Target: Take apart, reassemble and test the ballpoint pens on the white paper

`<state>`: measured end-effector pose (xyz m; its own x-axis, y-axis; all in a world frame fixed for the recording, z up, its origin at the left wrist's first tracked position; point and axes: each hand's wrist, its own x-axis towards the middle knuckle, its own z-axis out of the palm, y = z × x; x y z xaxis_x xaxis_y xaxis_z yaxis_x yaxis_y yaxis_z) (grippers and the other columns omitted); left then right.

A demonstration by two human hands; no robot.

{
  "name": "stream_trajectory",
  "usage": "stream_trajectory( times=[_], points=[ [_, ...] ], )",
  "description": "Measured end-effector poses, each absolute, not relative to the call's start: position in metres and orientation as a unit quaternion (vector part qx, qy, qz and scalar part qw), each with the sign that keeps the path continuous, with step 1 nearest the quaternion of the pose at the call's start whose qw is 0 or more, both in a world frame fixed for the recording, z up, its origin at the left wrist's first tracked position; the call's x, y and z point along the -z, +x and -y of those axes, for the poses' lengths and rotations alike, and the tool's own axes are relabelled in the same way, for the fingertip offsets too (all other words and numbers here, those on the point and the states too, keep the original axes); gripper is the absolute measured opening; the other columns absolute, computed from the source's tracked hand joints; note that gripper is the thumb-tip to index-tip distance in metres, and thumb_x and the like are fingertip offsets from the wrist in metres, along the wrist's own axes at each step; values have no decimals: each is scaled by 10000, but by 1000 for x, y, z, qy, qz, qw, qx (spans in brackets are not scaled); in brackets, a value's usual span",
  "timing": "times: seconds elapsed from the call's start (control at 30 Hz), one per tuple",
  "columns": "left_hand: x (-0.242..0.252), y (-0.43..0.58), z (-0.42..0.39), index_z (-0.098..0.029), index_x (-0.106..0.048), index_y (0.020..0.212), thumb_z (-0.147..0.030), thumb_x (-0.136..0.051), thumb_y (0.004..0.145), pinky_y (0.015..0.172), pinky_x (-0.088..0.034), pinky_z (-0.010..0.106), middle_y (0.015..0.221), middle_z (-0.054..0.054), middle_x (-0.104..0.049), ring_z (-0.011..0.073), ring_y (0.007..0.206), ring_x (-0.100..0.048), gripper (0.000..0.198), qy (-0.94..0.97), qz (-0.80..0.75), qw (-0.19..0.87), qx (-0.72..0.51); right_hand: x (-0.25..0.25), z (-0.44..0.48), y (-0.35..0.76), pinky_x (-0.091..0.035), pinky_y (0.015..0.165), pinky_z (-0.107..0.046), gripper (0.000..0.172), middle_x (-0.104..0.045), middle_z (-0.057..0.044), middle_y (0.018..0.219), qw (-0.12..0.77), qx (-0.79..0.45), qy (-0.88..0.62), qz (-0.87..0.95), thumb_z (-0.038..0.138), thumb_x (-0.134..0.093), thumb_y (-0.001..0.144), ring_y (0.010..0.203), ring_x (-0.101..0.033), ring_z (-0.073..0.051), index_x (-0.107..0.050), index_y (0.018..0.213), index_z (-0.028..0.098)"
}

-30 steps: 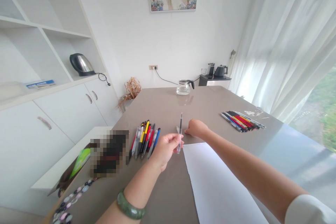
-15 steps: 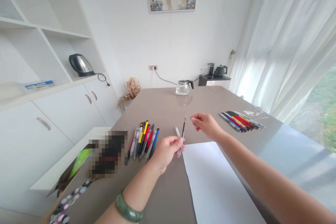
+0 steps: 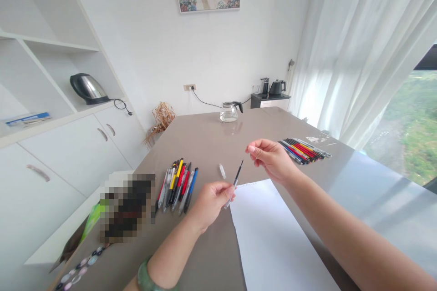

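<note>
My left hand (image 3: 213, 202) pinches a pen (image 3: 238, 176) between thumb and fingers. Its dark, slim refill points up out of a clear lower part, which the fingers partly cover. A little above and to the right of the tip, my right hand (image 3: 269, 157) has thumb and forefinger pressed together; whether they hold something small cannot be made out. Just beyond my left hand lies a short whitish, translucent pen piece (image 3: 222, 171). White paper (image 3: 276, 236) spreads below both hands, with faint marks along its far edge.
Left stands a bunch of mixed pens (image 3: 177, 184) beside a pixelated patch (image 3: 128, 207) and a bead string (image 3: 80, 268). Right lies a row of pens or refills (image 3: 303, 151), with small white scraps (image 3: 317, 138) beyond. A glass pot (image 3: 229, 112) sits at the table's far end.
The view has shifted to the right. The pen in my left hand leans further to the right, and my right hand stays pinched near its tip.
</note>
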<state>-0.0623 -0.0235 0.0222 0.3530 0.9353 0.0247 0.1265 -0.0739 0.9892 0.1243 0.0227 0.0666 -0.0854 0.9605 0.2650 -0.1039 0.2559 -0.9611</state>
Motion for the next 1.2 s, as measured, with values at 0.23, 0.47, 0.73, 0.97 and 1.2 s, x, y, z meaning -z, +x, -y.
stream_trajectory(
  times=[0.23, 0.47, 0.73, 0.97, 1.2],
  points=[
    [-22, -61, 23, -120, -609, 796, -426, -502, 743, 583, -333, 230, 694, 38, -578, 102, 581, -428, 328, 627, -430, 531, -375, -63, -23, 123, -334, 454, -202, 207, -493, 25, 611, 556, -519, -353, 544, 337, -641, 640, 510, -412, -61, -571, 711, 156],
    [-21, -61, 23, -129, -614, 783, -429, -510, 733, 583, -335, 229, 686, 30, -583, 104, 580, -437, 322, 622, -431, 536, -376, -60, -24, 123, -330, 460, -208, 189, -491, 23, 632, 546, -531, -348, 547, 324, -641, 644, 519, -410, -62, -579, 717, 161],
    [-22, -62, 23, -131, -611, 779, -420, -504, 740, 583, -336, 230, 682, 26, -579, 100, 576, -431, 311, 622, -427, 536, -378, -56, -24, 121, -328, 457, -203, 200, -486, 22, 647, 514, -543, -350, 564, 329, -654, 623, 532, -387, -62, -589, 713, 162],
    [-19, -63, 22, -130, -604, 800, -415, -493, 750, 576, -332, 229, 689, 28, -571, 96, 571, -413, 309, 623, -432, 534, -374, -51, -24, 117, -331, 466, -208, 229, -487, 19, 639, 484, -541, -367, 581, 355, -654, 611, 538, -389, -68, -600, 716, 159],
    [-18, -62, 22, -134, -603, 717, -423, -474, 755, 557, -317, 227, 658, 12, -559, 94, 546, -399, 319, 640, -435, 505, -383, -46, -23, 113, -322, 475, -215, 222, -482, 19, 635, 480, -535, -362, 593, 369, -624, 645, 521, -364, -63, -605, 727, 163]
  ],
)
